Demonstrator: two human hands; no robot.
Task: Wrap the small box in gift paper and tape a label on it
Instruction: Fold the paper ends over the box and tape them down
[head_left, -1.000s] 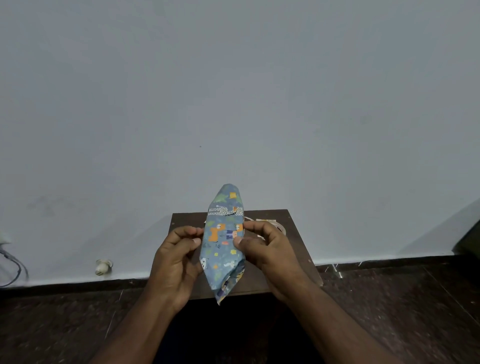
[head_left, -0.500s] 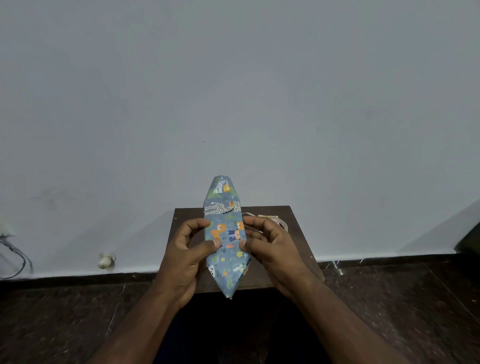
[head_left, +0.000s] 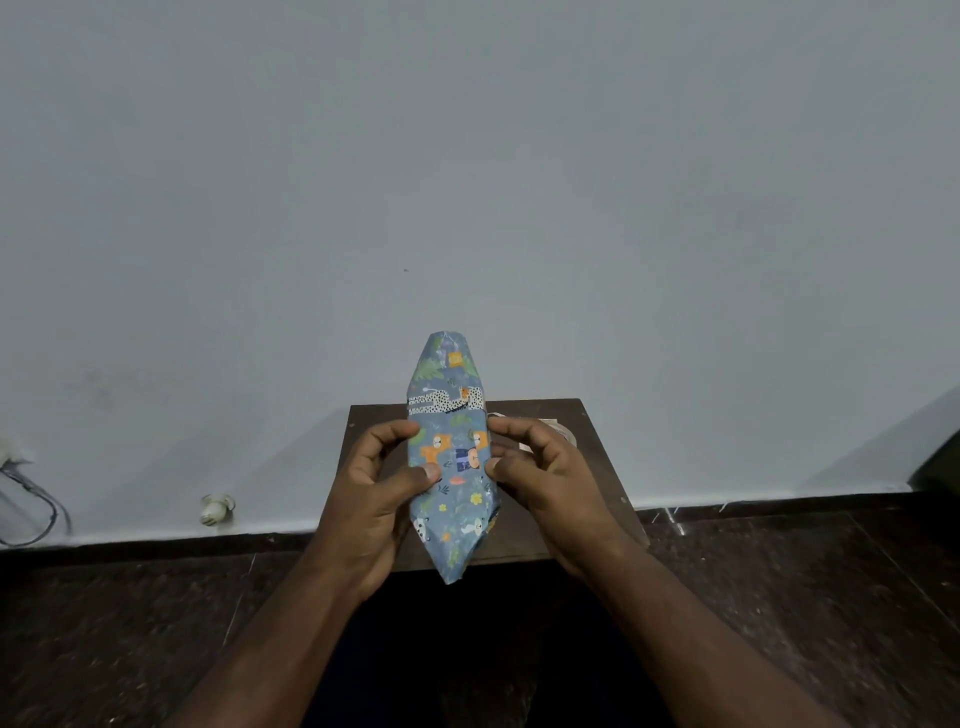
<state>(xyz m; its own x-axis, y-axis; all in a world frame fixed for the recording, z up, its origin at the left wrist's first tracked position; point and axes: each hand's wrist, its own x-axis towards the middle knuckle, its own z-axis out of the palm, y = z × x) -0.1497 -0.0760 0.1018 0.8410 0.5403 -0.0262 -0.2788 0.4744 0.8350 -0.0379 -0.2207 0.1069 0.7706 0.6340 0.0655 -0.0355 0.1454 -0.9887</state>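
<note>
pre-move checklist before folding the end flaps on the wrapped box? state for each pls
1. Left hand grips the wrapped box: ok.
2. Right hand grips the opposite side: ok.
3. Paper covers the body, no bare box visible: ok.
4. Both end flaps folded flat: not ok, far and near ends stick out as points.
5. Tape roll within reach on the small table: ok.
6. Label present: cannot tell.

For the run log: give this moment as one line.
stage: wrapping | left hand: grips wrapped box | right hand: grips it | ends: tapered flaps | label: none visible
</note>
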